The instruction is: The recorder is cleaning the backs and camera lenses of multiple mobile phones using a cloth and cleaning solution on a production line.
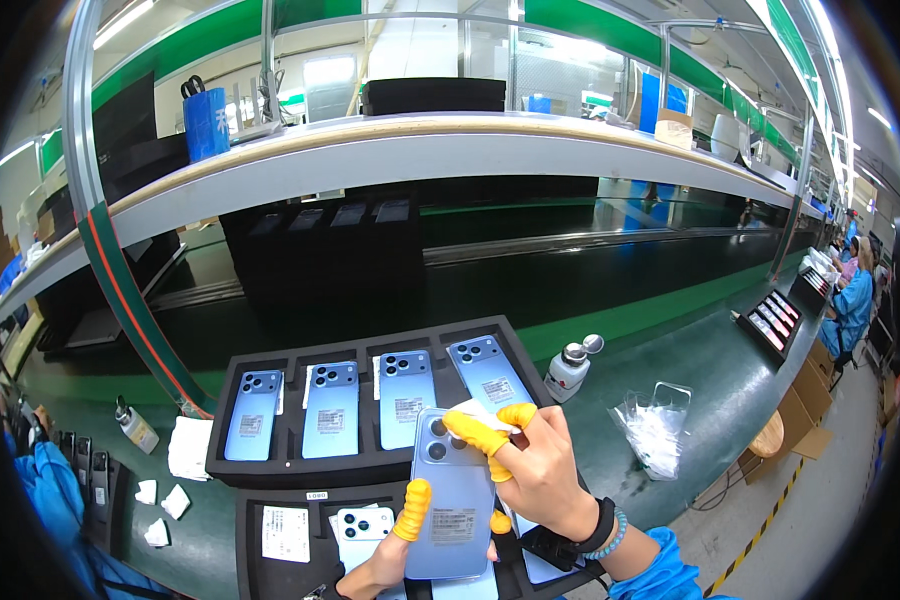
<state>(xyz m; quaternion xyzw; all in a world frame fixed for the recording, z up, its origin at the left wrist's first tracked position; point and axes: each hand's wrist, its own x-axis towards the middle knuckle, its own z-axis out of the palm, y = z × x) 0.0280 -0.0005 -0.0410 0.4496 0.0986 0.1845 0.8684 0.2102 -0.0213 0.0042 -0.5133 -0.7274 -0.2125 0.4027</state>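
Note:
My left hand (390, 555), with yellow finger cots, holds a light blue phone (450, 500) back side up, above the near black tray (270, 570). My right hand (530, 465), also in yellow cots, presses a small white cloth (482, 412) against the phone's upper right corner beside the camera block. Behind it a black foam tray (370, 470) holds several blue phones, backs up, in a row (332, 410). A white phone (362, 530) lies in the near tray under my left hand.
A small pump bottle (570, 368) stands right of the far tray. Crumpled clear bags (655, 425) lie further right. White wipes (188, 445) and a small bottle (135, 428) sit at left. Another tray of phones (775, 322) and seated workers in blue (852, 310) are at far right.

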